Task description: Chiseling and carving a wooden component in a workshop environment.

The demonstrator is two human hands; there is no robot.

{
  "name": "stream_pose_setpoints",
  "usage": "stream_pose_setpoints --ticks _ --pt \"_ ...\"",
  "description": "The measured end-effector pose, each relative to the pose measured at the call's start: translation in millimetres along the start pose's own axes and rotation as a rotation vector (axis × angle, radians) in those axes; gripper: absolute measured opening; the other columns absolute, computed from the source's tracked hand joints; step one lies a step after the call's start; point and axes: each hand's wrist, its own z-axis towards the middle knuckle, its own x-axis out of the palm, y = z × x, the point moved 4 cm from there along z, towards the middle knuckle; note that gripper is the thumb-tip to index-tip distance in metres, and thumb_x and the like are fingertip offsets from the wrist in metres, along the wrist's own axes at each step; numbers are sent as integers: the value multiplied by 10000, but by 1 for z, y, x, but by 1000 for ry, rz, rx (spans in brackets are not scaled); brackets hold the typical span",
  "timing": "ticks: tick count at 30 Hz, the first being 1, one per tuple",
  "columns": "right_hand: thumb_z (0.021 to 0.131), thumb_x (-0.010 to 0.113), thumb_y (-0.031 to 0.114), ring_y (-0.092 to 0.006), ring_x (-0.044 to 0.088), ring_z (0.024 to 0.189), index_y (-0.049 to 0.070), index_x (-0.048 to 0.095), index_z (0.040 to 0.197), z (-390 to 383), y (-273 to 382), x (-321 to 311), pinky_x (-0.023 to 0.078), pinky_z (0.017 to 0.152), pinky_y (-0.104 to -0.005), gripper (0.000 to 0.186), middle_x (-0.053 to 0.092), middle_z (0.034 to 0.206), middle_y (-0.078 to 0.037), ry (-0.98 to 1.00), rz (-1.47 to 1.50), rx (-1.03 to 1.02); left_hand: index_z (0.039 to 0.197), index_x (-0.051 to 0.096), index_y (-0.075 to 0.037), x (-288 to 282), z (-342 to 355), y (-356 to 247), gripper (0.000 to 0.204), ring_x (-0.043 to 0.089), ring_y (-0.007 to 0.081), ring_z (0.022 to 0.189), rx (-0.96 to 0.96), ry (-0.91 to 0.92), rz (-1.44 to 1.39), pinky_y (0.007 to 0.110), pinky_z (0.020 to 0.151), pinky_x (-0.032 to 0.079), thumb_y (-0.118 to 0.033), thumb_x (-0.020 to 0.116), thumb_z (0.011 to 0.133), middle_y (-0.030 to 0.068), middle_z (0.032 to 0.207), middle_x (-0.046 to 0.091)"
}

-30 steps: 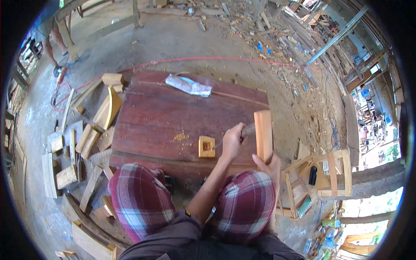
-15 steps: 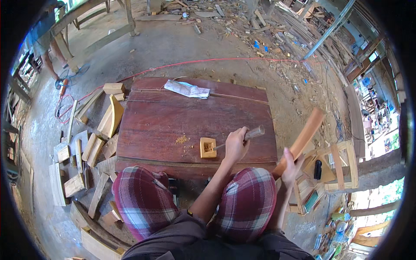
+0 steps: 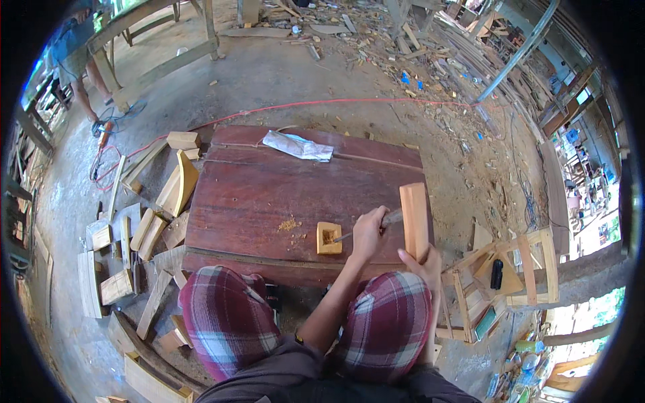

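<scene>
A small yellowish wooden block with a square hollow in its top sits on a reddish-brown wooden work surface. My left hand is closed around a chisel, whose slanted blade reaches down into the hollow. In my right hand is a thick wooden bar, gripped near its lower end and held nearly upright. The bar's side is at the butt of the chisel handle; whether they touch I cannot tell. Wood chips are scattered left of the block.
A folded pale cloth or paper lies at the surface's far side. Wood offcuts crowd the floor at left; a wooden frame stands at right. A red cord runs behind. Another person is at far left, beside a power tool.
My right hand has swung the wooden bar leftward, from tilted out at the right to the chisel's handle end. The chisel stays in the block's hollow. The view has shifted slightly.
</scene>
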Motion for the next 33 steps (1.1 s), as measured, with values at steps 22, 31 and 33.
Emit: stream_pose_setpoints --ticks 22,31,33 --pt "717 838 344 -223 586 794 -117 614 988 -8 -20 -20 472 713 -356 580 626 836 -165 -192 -181 114 919 588 -90 32 -24 -2 181 610 307 791 149 49 180 414 719 433 -50 600 742 109 802 599" --pt "761 815 283 -170 558 755 -95 600 1048 -13 -11 -37 453 664 -310 522 623 874 -112 -313 173 34 924 589 -93 -3 -3 -30 248 599 303 783 189 -51 155 411 717 438 -34 635 687 89 803 594" --pt "760 817 282 -169 561 754 -93 604 1049 -10 -20 -37 456 671 -310 519 626 866 -110 -306 202 2 956 595 -89 -7 -2 -31 310 601 308 801 167 -33 131 410 734 446 -17 658 661 91 824 602"
